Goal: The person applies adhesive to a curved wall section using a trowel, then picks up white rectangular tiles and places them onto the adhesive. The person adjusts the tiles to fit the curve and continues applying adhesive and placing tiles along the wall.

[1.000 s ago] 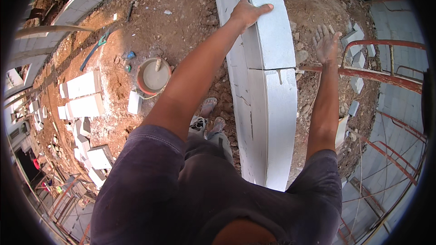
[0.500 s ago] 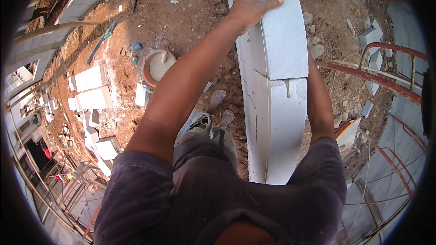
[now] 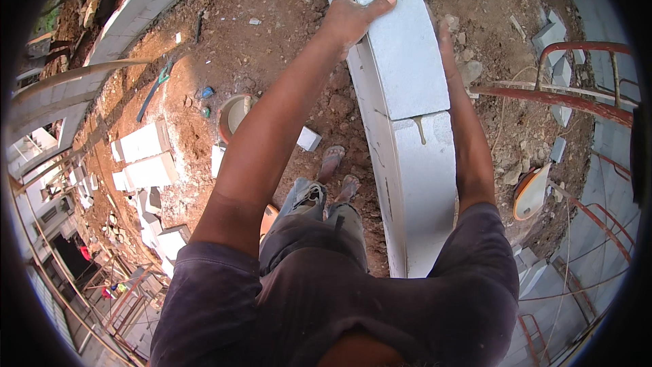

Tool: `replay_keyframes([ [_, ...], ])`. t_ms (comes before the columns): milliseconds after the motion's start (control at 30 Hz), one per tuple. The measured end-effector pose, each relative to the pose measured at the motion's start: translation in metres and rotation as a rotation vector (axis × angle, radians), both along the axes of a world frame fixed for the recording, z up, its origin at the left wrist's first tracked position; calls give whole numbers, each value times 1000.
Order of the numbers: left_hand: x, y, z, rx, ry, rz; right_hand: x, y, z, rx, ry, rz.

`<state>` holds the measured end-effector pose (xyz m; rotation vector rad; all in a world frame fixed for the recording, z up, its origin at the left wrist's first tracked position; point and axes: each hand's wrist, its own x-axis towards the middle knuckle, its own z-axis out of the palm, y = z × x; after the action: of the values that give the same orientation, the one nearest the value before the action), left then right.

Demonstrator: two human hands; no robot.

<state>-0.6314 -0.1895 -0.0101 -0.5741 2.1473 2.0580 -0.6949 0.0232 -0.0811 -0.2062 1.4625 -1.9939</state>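
Observation:
A wall of smooth white concrete blocks runs away from me, its top course ending in a pale block (image 3: 406, 61) between my hands. My left hand (image 3: 350, 19) grips this block's left edge, thumb lying on the top face and fingers down the side. Against the opposite side is my right hand (image 3: 448, 54), partly hidden by the block, with its fingertips pointing away from me. Nearer to me sits another white block (image 3: 428, 177), meeting the first at a thin joint. A streak of grey mortar (image 3: 422, 130) runs from that joint onto it.
Left of the wall, a round tub (image 3: 234, 115) stands on brown soil, beyond my left forearm. Several loose white blocks (image 3: 146, 153) and a saw (image 3: 154, 92) with a green handle lie farther left. Red metal scaffolding (image 3: 564, 100) and an orange-rimmed basin (image 3: 531, 194) are at the right.
The view has shifted, so the wall appears farther left. My right hand's fingers now show beyond the block's right side, where they were hidden. My left hand keeps its place on the block.

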Motion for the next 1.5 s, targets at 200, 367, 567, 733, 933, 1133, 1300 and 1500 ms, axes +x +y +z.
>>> replay_keyframes([
  [200,-2,4,9,69,3,33,4,-3,12,298,140,200],
  [367,-4,-8,-3,102,27,65,-34,-42,139,794,875,10],
  [567,30,29,26,158,-119,147,-46,-85,256,776,1568,-379],
  [733,86,60,11,203,-31,62,-13,-107,134,1262,1428,34],
  [933,88,50,32,262,-99,1,17,-82,136,1271,1170,169],
  [1133,97,48,23,-117,-40,120,165,75,167,1059,826,37],
  [1300,163,124,64,-955,492,-190,367,227,193,1326,490,-81],
  [1500,211,119,41,-1404,513,-661,463,214,292,1377,1004,-569],
])
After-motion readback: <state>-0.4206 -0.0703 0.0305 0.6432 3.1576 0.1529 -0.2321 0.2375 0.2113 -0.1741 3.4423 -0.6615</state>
